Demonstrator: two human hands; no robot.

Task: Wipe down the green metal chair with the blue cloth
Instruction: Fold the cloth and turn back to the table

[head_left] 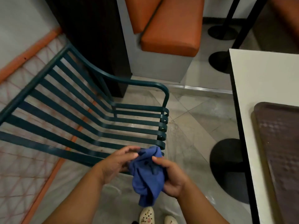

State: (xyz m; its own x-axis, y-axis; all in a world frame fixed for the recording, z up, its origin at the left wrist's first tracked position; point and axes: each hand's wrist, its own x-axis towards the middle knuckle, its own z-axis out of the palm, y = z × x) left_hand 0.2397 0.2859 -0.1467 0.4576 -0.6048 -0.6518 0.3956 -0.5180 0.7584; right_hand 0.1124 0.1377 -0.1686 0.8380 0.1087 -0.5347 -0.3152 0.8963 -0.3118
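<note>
The green metal chair (84, 113) with slatted seat and back fills the left and middle of the head view, its armrest curving toward the right. A crumpled blue cloth (146, 177) hangs in front of the seat's near edge. My left hand (118, 162) pinches the cloth's upper left part with fingers and thumb. My right hand (171, 175) grips the cloth from the right side, fingers curled round it. Both hands hover just above the chair's front slats; neither touches the chair.
A white table (258, 97) with a dark brown tray (281, 151) stands at the right, its black round base (229, 168) on the floor. Orange cushioned benches (171, 29) lie behind. A dark pillar (90, 38) stands behind the chair. My pale shoes (147, 215) show below.
</note>
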